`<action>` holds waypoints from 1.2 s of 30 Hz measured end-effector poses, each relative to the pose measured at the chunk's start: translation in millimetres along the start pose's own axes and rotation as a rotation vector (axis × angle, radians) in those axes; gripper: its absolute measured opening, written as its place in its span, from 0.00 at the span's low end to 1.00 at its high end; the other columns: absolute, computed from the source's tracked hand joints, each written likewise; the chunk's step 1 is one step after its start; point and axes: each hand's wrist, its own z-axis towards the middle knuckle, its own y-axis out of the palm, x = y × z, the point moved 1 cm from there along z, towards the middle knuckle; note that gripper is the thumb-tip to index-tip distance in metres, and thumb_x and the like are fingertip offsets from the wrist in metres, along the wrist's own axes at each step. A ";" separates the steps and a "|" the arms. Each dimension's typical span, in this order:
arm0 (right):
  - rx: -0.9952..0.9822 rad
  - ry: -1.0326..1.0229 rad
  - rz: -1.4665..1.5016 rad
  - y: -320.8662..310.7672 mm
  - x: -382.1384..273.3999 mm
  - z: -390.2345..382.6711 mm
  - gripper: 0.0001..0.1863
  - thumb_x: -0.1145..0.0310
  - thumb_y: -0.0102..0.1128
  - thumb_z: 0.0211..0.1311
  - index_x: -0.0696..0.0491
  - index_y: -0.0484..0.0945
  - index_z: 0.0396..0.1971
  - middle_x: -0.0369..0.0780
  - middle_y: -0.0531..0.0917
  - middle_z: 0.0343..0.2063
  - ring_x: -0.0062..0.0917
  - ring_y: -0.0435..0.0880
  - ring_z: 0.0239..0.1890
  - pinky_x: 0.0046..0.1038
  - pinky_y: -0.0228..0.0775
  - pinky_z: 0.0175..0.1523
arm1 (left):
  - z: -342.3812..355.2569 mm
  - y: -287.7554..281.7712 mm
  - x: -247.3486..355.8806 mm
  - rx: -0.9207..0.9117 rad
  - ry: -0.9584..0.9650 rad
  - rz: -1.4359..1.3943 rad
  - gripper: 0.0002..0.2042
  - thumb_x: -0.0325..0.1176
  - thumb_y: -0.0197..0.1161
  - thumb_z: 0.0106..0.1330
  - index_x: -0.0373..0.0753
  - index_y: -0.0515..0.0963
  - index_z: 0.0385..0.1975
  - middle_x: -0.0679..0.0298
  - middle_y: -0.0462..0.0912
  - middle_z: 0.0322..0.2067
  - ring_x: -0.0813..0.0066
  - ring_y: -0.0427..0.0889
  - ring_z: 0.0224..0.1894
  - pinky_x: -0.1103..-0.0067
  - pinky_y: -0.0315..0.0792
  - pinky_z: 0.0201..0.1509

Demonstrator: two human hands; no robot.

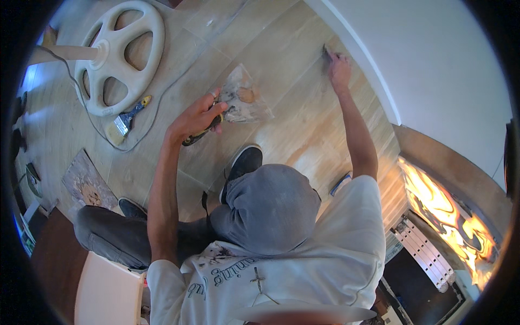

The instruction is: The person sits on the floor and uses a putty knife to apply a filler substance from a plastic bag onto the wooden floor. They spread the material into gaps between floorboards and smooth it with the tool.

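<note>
My left hand [203, 116] is closed round the black-and-yellow handle of a wide putty knife [238, 100], its blade smeared with grey and a lump of tan paste, held above the wood-look tiled floor [287, 124]. My right hand [339, 70] reaches to the floor beside the white baseboard [364, 62], fingers closed on a small dark flat tool [327, 51], too small to make out clearly. A paintbrush [122, 124] lies to the left, and a paste-smeared square board [86, 179] rests near my left shoe.
A white spoked wheel-shaped base [146, 32] with a grey cable stands at upper left. A blue tool [339, 183] lies by my right knee. At right are a white wall [433, 65], a glowing marbled panel [444, 206] and a dark framed item [417, 276].
</note>
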 end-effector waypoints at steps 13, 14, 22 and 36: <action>-0.107 0.031 0.055 2.3 12.3 28.9 0.16 0.67 0.54 0.69 0.42 0.82 0.54 0.46 0.85 0.43 0.43 0.83 0.47 0.43 0.77 0.49 | 8.4 -3.3 -23.2 0.100 0.042 0.021 0.20 0.48 0.56 0.77 0.35 0.75 0.52 0.68 0.80 0.31 0.82 0.78 0.27 0.82 0.73 0.32; -0.130 -0.008 0.067 -5.7 1.0 14.1 0.16 0.67 0.53 0.70 0.42 0.83 0.54 0.46 0.85 0.43 0.42 0.83 0.47 0.42 0.76 0.49 | 4.1 -1.6 -16.9 0.120 0.054 0.001 0.19 0.47 0.56 0.77 0.36 0.76 0.50 0.68 0.80 0.31 0.82 0.79 0.27 0.81 0.73 0.31; -0.240 -0.260 0.824 -151.9 -102.7 -57.4 0.23 0.79 0.56 0.62 0.41 0.82 0.55 0.38 0.84 0.48 0.36 0.81 0.54 0.36 0.74 0.59 | 18.6 3.0 -10.3 0.081 0.117 0.077 0.19 0.47 0.52 0.79 0.34 0.74 0.45 0.66 0.80 0.30 0.80 0.85 0.29 0.81 0.73 0.28; -0.150 -0.713 0.272 -200.4 -150.0 -96.5 0.31 0.80 0.61 0.49 0.33 0.84 0.53 0.27 0.82 0.52 0.27 0.79 0.56 0.34 0.71 0.60 | 37.4 23.7 10.0 -0.105 0.154 0.228 0.17 0.44 0.51 0.79 0.33 0.73 0.47 0.61 0.82 0.36 0.78 0.84 0.26 0.81 0.73 0.27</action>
